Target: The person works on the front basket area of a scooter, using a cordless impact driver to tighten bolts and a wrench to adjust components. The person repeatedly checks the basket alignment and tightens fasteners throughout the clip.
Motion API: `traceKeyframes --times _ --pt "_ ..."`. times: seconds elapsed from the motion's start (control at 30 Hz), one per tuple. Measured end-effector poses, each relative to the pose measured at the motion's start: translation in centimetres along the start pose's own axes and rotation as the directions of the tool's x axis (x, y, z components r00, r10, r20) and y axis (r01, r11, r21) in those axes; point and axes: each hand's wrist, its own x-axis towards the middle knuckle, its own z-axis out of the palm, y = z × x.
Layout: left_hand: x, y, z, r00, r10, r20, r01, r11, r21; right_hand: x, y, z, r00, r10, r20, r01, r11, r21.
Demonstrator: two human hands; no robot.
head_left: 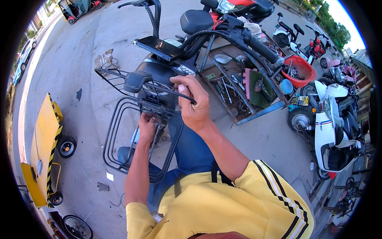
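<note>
Both hands: right hand [193, 104] clasps thin black wire basket [119, 119]; left hand [147, 126] beneath.

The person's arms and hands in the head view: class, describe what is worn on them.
Both hands, left hand and right hand, are bare, with no gloves. The forearms are uncovered. Short yellow sleeves cover the upper arms; the right one carries black and white stripes.

Your right hand [193, 104] is raised, fist clenched, forearm extended; your left hand [146, 126] is lower, fingers curled shut.
</note>
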Motion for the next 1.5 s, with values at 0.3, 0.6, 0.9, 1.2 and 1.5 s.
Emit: traceKeyframes --times 0.3,0.6,0.9,1.2,1.5 --pt "-0.4 -0.8 -0.8 0.969 0.235 0.082 -0.247 0.943 0.224 0.0 0.1 -0.4 0.998 -0.065 -0.013 0.065 0.998 -0.004" --pt "0.3 -0.4 -0.4 0.989 0.127 0.075 -0.147 0.872 0.467 0.0 -0.3 -0.7 0.999 -0.002 -0.034 0.003 0.999 0.037" --pt "-0.6 0.6 -0.1 0.954 -0.297 0.034 0.288 0.884 -0.368 -0.2 -0.2 -1.1 1.0 0.022 0.02 -0.024 0.997 0.078" --pt "-1.1 -0.4 -0.2 0.892 0.39 0.229 -0.39 0.407 0.826 0.0 -0.6 -1.1 1.0 -0.005 0.011 0.004 0.997 0.082" --pt "0.1 0.1 0.3 0.993 -0.115 0.009 0.115 0.992 -0.05 0.1 -1.0 -1.1 1.0 -0.022 0.014 0.021 0.997 0.07"
